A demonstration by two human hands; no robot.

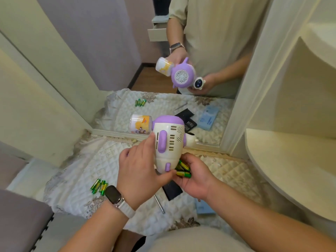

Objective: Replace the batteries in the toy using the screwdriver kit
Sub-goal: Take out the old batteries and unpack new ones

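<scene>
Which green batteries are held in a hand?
The batteries in the right hand, beside the toy; the other batteries lie loose on the cloth, left of the watch.

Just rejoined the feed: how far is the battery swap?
Looks done: the screwdriver lies on the cloth, so unscrewing is probably finished. In hand: the left hand grips the toy while the right hand holds green batteries at its handle. Left: seating batteries, closing up; a second battery pile waits.
</scene>
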